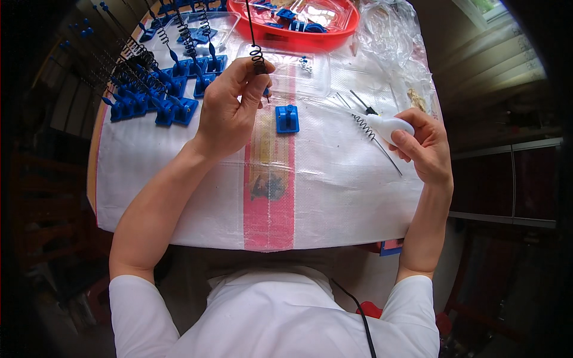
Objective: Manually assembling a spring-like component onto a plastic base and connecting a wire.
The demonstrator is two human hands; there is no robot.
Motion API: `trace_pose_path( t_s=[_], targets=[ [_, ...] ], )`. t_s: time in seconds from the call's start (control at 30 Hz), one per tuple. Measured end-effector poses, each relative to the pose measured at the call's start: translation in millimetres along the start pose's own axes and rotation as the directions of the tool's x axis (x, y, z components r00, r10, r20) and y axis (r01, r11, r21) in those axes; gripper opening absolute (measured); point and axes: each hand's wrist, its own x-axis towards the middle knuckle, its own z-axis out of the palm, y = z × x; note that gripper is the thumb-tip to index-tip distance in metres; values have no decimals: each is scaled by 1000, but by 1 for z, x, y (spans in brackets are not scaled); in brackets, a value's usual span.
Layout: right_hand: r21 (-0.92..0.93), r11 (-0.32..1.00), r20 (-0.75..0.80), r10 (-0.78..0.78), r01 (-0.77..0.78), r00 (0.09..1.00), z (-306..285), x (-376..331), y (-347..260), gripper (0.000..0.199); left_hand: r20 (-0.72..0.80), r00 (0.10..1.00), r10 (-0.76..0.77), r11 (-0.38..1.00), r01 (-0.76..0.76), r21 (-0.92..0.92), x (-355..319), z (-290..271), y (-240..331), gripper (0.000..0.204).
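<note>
My left hand (234, 101) is closed on a thin black rod with a coil spring (257, 55), held upright with its lower end at the fingertips. A bit of blue shows at those fingertips, mostly hidden. Just right of that hand, a square blue base with a raised bracket (287, 120) rests on the table covering. My right hand (422, 143) grips a small white bottle-like piece with a narrow tip (391, 126) pointing left. Beside the tip lies another black coil spring with a straight rod (375, 139), along with a short black-and-yellow piece (371, 111).
Several blue bases with upright spring rods (173, 89) crowd the far left. At the back stands a red tray (292, 39) with blue parts. A clear plastic lid (319, 77) lies before it, and crumpled clear plastic (388, 36) fills the far right corner.
</note>
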Motion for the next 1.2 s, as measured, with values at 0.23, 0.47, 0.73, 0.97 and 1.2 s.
trace_pose_path(
  t_s=[0.23,0.47,0.73,0.97,1.2],
  targets=[
    [-9,1000,-14,-11,11,1000,8,-2,-6,23,26,999,19,1000,-19,22,0,2,8,11],
    [-29,1000,-18,4,-4,1000,9,-2,-7,23,63,997,47,998,-50,47,0,2,12,10],
    [-33,999,5,19,-18,1000,11,-2,-10,24,68,996,52,998,-54,35,0,4,15,10],
    [-62,998,0,4,-4,1000,11,-2,-9,24,70,996,59,997,-62,42,0,4,15,10],
    [-57,998,1,-6,6,1000,11,-2,-11,22,72,996,55,997,-59,57,0,3,16,10]
  ],
)
